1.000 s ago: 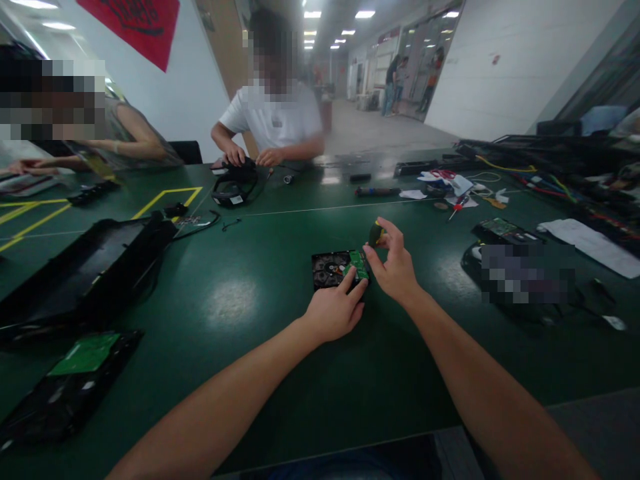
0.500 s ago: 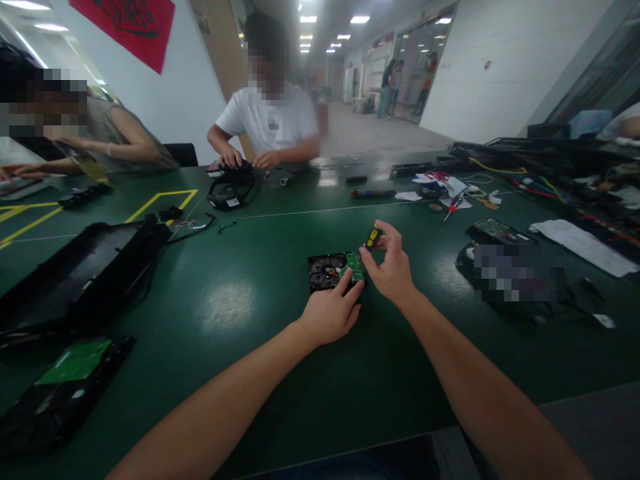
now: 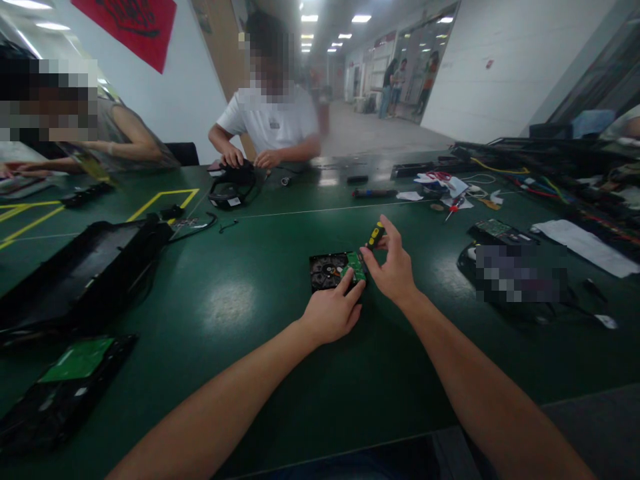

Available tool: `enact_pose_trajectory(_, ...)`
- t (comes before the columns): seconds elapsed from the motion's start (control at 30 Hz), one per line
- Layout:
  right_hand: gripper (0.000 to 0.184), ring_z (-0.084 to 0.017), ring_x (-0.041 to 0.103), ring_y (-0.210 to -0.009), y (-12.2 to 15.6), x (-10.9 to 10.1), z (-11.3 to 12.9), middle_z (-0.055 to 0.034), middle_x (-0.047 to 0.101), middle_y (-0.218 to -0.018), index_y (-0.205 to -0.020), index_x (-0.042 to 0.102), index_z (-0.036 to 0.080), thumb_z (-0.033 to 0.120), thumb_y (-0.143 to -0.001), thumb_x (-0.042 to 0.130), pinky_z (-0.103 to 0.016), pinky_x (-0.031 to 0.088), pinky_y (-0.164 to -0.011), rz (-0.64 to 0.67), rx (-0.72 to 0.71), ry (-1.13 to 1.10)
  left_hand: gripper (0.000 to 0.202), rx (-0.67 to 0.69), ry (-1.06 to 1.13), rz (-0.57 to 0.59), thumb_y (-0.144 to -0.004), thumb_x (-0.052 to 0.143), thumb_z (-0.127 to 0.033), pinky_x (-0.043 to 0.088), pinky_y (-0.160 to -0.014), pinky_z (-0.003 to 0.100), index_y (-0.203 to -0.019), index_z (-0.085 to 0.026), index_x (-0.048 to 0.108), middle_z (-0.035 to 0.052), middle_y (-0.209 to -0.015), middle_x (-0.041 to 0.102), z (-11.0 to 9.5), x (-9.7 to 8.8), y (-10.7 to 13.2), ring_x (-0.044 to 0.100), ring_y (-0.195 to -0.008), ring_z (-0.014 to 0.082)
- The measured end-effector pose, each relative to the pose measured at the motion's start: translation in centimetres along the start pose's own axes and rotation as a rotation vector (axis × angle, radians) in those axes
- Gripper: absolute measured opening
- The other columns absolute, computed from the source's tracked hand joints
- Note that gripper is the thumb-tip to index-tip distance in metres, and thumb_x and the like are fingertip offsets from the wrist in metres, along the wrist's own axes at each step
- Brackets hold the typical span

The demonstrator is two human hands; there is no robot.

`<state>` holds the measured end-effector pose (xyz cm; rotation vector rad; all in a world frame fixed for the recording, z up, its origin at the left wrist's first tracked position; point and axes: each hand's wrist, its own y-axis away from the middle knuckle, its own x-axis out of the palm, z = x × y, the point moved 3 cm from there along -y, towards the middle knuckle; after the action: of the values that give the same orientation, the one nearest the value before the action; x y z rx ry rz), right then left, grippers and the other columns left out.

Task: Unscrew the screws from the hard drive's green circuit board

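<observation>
A hard drive (image 3: 323,269) with a green circuit board lies on the dark green table in front of me. My left hand (image 3: 334,310) grips the drive at its near edge, two fingers reaching over the circuit board and the thumb to the right. Beside the drive's right end, my right hand (image 3: 393,267) is closed around the yellow and black handle of a screwdriver (image 3: 377,233). The handle leans, its top tilted to the right. My fingers and thumb hide the tool's lower end, so I cannot tell whether its tip touches the drive.
At the left lie a long black housing (image 3: 95,267) and a black unit with a green board (image 3: 75,363). A red screwdriver (image 3: 454,210), papers and cables sit at the right. Across the table, a person in a white shirt (image 3: 280,123) handles a black device (image 3: 233,190).
The yellow and black screwdriver handle tilts further to the right, and my right index finger has risen slightly. My left hand stays on the hard drive.
</observation>
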<state>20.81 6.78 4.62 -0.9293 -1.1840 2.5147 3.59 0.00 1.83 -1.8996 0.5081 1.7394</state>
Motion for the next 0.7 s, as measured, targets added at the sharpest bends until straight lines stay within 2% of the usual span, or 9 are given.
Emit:
enact_pose_trajectory(0.2, 0.071, -0.028, 0.076, -0.106, -0.03, -0.17, 0.21, -0.0102, 0.064, -0.147, -0.165, 0.028, 0.035, 0.034, -0.102, 0.060, -0.052, 0.064, -0.100, 0.026, -0.010, -0.021, 0.062, 0.002, -0.001, -0.002, -0.107, 0.041, -0.044, 0.064, -0.086, 0.047, -0.165, -0.023, 0.038, 0.0190, -0.173, 0.033, 0.07, 0.06, 0.08, 0.076, -0.108, 0.0312)
enact_pose_trajectory(0.4, 0.069, -0.026, 0.077, -0.101, -0.12, -0.31, 0.47, -0.0073, 0.074, -0.128, -0.164, 0.032, 0.033, 0.031, -0.101, 0.062, -0.050, 0.065, -0.097, 0.008, 0.027, -0.051, 0.062, 0.005, 0.005, -0.012, -0.107, 0.042, -0.044, 0.064, -0.086, 0.046, -0.165, -0.023, 0.038, 0.0189, -0.173, 0.033, 0.11, 0.18, 0.10, 0.077, -0.106, 0.0302)
enact_pose_trajectory(0.57, 0.068, -0.026, 0.076, -0.103, -0.21, -0.40, 0.64, -0.0086, 0.064, -0.149, -0.161, 0.037, 0.036, 0.032, -0.100, 0.066, -0.049, 0.065, -0.098, -0.016, -0.023, -0.022, 0.063, -0.001, -0.008, -0.013, -0.107, 0.043, -0.044, 0.064, -0.085, 0.045, -0.165, -0.024, 0.038, 0.0188, -0.173, 0.034, 0.11, 0.17, 0.07, 0.077, -0.107, 0.0301)
enact_pose_trajectory(0.7, 0.070, -0.025, 0.076, -0.105, -0.23, -0.39, 0.59, -0.0079, 0.065, -0.148, -0.163, 0.034, 0.035, 0.027, -0.099, 0.063, -0.050, 0.064, -0.101, 0.013, -0.005, -0.049, 0.062, 0.005, -0.003, -0.007, -0.107, 0.042, -0.044, 0.064, -0.084, 0.046, -0.165, -0.023, 0.038, 0.0194, -0.173, 0.034, 0.11, 0.13, 0.09, 0.077, -0.106, 0.0309)
